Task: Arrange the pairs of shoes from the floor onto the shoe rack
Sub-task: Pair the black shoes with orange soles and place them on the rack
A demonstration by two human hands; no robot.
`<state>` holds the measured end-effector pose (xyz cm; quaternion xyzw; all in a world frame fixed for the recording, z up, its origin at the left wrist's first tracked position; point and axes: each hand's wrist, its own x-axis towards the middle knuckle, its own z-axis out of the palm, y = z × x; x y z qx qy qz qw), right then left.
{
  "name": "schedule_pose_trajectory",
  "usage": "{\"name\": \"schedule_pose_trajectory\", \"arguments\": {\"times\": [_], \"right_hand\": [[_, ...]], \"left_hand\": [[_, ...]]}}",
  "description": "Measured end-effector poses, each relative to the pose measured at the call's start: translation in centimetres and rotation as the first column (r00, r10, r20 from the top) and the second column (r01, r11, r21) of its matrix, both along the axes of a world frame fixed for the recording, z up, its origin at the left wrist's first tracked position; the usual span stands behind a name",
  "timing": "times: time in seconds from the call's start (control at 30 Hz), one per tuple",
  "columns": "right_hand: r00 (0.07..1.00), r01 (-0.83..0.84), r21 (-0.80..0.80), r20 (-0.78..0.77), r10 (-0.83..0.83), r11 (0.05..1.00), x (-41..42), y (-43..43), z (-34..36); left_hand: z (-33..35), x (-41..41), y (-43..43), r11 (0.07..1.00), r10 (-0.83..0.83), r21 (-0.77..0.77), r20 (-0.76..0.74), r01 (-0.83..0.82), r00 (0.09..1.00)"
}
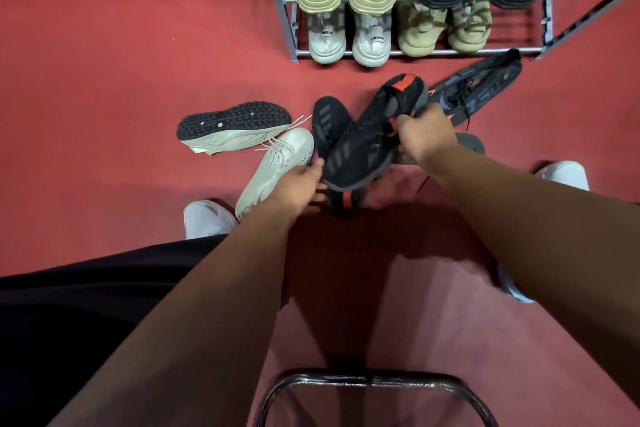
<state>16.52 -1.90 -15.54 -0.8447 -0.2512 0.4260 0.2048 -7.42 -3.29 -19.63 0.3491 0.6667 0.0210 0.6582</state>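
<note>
Evidently the black-and-orange pair is the one in hand. One black sneaker [363,146] is lifted off the red carpet [104,80] in front of the shoe rack [289,21], slanted with its heel toward the rack. The right hand [424,137] has its grip clamped on the collar near that heel. The left hand [298,185] is at the toe end with its fingers against the shoe, but I cannot tell whether that grip has closed on it. The second black sneaker [329,121] lies on the carpet beneath the first, toe pointing at the rack.

Off the rack's left end, further out, lie two cream sneakers. One is tipped on its side [235,121] with the black sole showing, and the other is upright [277,163] just beside the left hand. A blue-and-black sneaker [481,87] lies close to the rack's right end.

Both rack tiers in view already carry two pairs each. I would judge this the pick-up step for the black pair. Next the mate needs gathering, likely by the left hand. Then both need a free stretch of rail, which looks scarce in what shows here.
</note>
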Motion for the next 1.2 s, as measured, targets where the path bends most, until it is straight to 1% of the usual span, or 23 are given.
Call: {"name": "schedule_pose_trajectory", "arguments": {"times": [0.07, 0.13, 0.17, 0.23, 0.3, 0.33, 0.4, 0.47, 0.5, 0.53, 0.6, 0.63, 0.67, 0.7, 0.73, 0.77, 0.83, 0.9, 0.97, 1.0, 1.1, 1.13, 1.2], "right_hand": [[0.997, 0.034, 0.025, -0.066, -0.032, 0.999, 0.1, 0.2, -1.3], [0.992, 0.050, 0.052, -0.118, -0.043, 0.997, -0.6, 0.3, -1.2], [0.990, 0.055, 0.063, -0.132, -0.046, 0.997, -1.2, 0.3, -0.9], [0.995, 0.020, 0.034, -0.099, -0.017, 0.999, -1.8, 0.4, -1.0], [0.984, -0.163, -0.097, 0.059, 0.169, 0.982, -1.5, 0.3, -1.4], [0.928, -0.296, -0.192, 0.175, 0.330, 0.936, -1.3, 0.1, -1.2], [0.701, -0.533, -0.299, 0.368, 0.611, 0.792, -0.8, 0.0, -0.8], [0.492, -0.704, -0.341, 0.398, 0.774, 0.623, -0.7, 0.4, -0.9], [0.426, -0.759, -0.353, 0.367, 0.827, 0.547, -0.8, 0.7, -1.0], [0.406, -0.796, -0.335, 0.323, 0.855, 0.505, -1.1, 1.0, -1.0], [0.501, -0.804, -0.212, 0.264, 0.824, 0.556, -1.8, 1.5, -1.0], [0.544, -0.797, -0.169, 0.213, 0.811, 0.579, -2.4, 1.6, -0.8], [0.552, -0.805, -0.151, 0.167, 0.817, 0.574, -3.0, 1.6, -0.6], [0.504, -0.837, -0.152, 0.162, 0.848, 0.527, -3.7, 1.5, -0.5], [0.454, -0.865, -0.154, 0.164, 0.876, 0.477, -4.5, 1.4, -0.5], [0.430, -0.880, -0.141, 0.166, 0.887, 0.453, -5.4, 1.2, -0.6], [0.483, -0.866, -0.089, 0.110, 0.869, 0.492, -7.4, 0.9, -0.8], [0.551, -0.830, -0.062, 0.057, 0.833, 0.554, -9.3, 0.7, -1.5], [0.588, -0.808, -0.054, 0.007, 0.809, 0.587, -10.5, 0.2, -2.4], [0.615, -0.788, -0.047, -0.028, 0.788, 0.613, -10.8, -0.2, -2.7], [0.726, -0.680, -0.021, -0.161, 0.669, 0.733, -10.7, -1.3, -3.4], [0.732, -0.678, -0.044, -0.134, 0.668, 0.734, -10.4, -1.6, -3.6], [0.700, -0.703, -0.122, 0.058, 0.712, 0.701, -9.7, -2.0, -4.3]], "left_hand": [[1.0, 0.9, 0.4, 0.966, 0.221, -0.187, 0.234, -0.179, 0.947], [1.7, 1.4, 0.5, 0.945, 0.315, -0.217, 0.386, -0.247, 0.867], [2.0, 1.4, 0.8, 0.939, 0.341, -0.194, 0.417, -0.284, 0.842], [2.1, 1.0, 1.8, 0.928, 0.371, -0.119, 0.360, -0.352, 0.856], [2.1, 0.1, 3.1, 0.933, 0.356, -0.045, 0.267, -0.357, 0.896], [2.4, -0.4, 3.7, 0.931, 0.357, -0.002, 0.221, -0.365, 0.908], [2.5, -1.6, 5.1, 0.944, 0.312, 0.072, 0.140, -0.323, 0.940], [3.2, -2.7, 5.8, 0.965, 0.212, 0.135, 0.104, -0.225, 0.972], [3.2, -3.3, 6.1, 0.966, 0.195, 0.152, 0.112, -0.211, 0.974], [3.1, -3.9, 6.3, 0.958, 0.222, 0.151, 0.139, -0.242, 0.965], [2.9, -4.6, 6.7, 0.913, 0.348, 0.135, 0.228, -0.384, 0.909], [2.8, -4.8, 6.9, 0.868, 0.433, 0.126, 0.282, -0.480, 0.856], [2.7, -4.9, 7.1, 0.810, 0.517, 0.112, 0.325, -0.575, 0.792], [2.6, -5.0, 7.2, 0.758, 0.573, 0.100, 0.370, -0.645, 0.731], [2.4, -5.1, 7.4, 0.732, 0.597, 0.101, 0.380, -0.674, 0.706], [2.4, -4.9, 7.5, 0.735, 0.600, 0.106, 0.357, -0.669, 0.716], [2.2, -4.7, 7.3, 0.805, 0.560, 0.089, 0.212, -0.586, 0.801], [2.2, -4.2, 6.4, 0.882, 0.471, -0.046, 0.095, -0.469, 0.877], [1.8, -3.7, 5.1, 0.907, 0.410, -0.133, 0.055, -0.400, 0.910], [1.3, -3.4, 4.7, 0.901, 0.423, -0.124, 0.045, -0.415, 0.905], [-0.7, -3.4, 4.0, 0.826, 0.558, 0.040, 0.087, -0.563, 0.825], [-1.0, -3.6, 4.0, 0.793, 0.597, 0.077, 0.099, -0.604, 0.796], [-1.2, -3.9, 4.2, 0.741, 0.649, 0.104, 0.138, -0.663, 0.748]]}}
